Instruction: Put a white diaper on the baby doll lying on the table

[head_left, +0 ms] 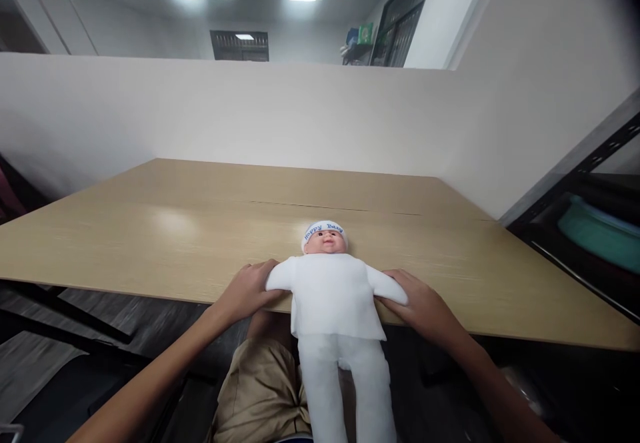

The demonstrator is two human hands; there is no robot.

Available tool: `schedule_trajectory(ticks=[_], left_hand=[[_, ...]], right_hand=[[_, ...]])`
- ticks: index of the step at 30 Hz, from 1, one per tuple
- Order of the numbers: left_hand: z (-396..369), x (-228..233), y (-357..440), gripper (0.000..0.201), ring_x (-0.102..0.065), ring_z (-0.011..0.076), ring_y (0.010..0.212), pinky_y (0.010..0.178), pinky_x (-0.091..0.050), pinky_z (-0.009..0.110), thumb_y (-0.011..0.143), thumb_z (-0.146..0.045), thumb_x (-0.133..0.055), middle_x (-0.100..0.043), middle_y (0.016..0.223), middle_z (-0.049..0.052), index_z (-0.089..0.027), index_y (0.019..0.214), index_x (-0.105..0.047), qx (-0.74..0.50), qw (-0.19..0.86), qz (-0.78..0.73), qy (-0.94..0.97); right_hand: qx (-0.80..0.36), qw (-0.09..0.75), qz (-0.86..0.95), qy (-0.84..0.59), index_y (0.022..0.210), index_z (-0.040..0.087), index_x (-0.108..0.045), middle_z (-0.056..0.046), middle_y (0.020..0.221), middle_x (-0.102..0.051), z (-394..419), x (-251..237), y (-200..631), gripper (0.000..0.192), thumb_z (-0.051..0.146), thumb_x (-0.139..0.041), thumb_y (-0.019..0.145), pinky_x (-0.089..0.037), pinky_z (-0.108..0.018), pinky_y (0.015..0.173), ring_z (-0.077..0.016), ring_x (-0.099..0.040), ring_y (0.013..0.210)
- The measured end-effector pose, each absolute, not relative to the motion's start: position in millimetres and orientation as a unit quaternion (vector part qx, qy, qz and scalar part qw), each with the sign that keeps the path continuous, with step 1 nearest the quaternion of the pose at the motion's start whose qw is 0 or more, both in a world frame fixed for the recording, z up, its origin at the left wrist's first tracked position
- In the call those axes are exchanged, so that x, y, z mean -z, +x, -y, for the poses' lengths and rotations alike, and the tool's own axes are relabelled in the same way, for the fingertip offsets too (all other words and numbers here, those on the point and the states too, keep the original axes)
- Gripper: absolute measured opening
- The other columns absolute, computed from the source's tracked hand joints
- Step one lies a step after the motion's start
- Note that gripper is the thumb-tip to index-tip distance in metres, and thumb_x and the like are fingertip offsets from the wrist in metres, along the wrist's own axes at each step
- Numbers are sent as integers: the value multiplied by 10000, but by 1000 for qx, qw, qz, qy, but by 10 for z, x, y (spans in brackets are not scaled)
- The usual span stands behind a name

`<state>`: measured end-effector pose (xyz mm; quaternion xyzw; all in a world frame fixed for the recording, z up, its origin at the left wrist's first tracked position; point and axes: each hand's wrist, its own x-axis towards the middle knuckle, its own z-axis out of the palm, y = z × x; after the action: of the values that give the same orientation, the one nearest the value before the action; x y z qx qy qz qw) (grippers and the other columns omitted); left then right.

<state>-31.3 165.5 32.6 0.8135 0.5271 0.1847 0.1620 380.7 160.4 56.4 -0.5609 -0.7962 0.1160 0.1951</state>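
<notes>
A baby doll (333,296) in white clothes and a white cap with blue lettering lies face up at the near edge of a wooden table (200,230). Its head and torso rest on the tabletop and its legs hang down over the edge towards my lap. My left hand (246,291) grips the doll's sleeve on the left side. My right hand (423,303) holds the other sleeve on the right side. Both arms of the doll are spread outward under my fingers.
A white partition wall (250,110) stands behind the table. A black metal shelf (595,163) with a teal tub (600,230) stands at the right. Dark chair or table legs show on the floor at the lower left.
</notes>
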Motion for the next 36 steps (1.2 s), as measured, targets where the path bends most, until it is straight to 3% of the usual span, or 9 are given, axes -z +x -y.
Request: schedule_trajectory(ticks=[8,14,22,36], left_hand=[[-1753,-133,-621,540,-709,337,1016,848,-502,412,969,-724,-636,-788,1119,106,-242,1210,-674,-232,114,-549,795],[-2154,-94,-690,532,-702,327,992,837,-497,409,986,-745,-594,-778,1071,92,-239,1137,-661,-230,119,-553,792],[-3063,-37,-760,612,-719,330,1002,820,-505,397,944,-804,-591,-787,1087,101,-244,1183,-660,-222,121,-553,794],[-4029,11,-776,638,-726,318,985,774,-517,373,920,-834,-578,-784,1102,92,-250,1163,-660,-246,95,-571,777]], right_hand=[[-115,256,760,-587,1135,311,-729,-67,1131,-806,-1769,-254,3879,401,656,-619,962,-593,-438,831,-338,-752,1025],[-127,249,766,-579,1138,312,-729,-45,1109,-822,-2199,-221,3825,364,622,-623,978,-581,-401,809,-310,-768,988],[-68,243,777,-577,1149,279,-729,-67,1093,-825,-3070,-121,3787,416,639,-608,978,-547,-389,779,-316,-765,984],[-36,263,778,-570,1235,274,-735,-72,1146,-819,-4144,-40,3727,373,469,-630,935,-544,-371,791,-303,-754,999]])
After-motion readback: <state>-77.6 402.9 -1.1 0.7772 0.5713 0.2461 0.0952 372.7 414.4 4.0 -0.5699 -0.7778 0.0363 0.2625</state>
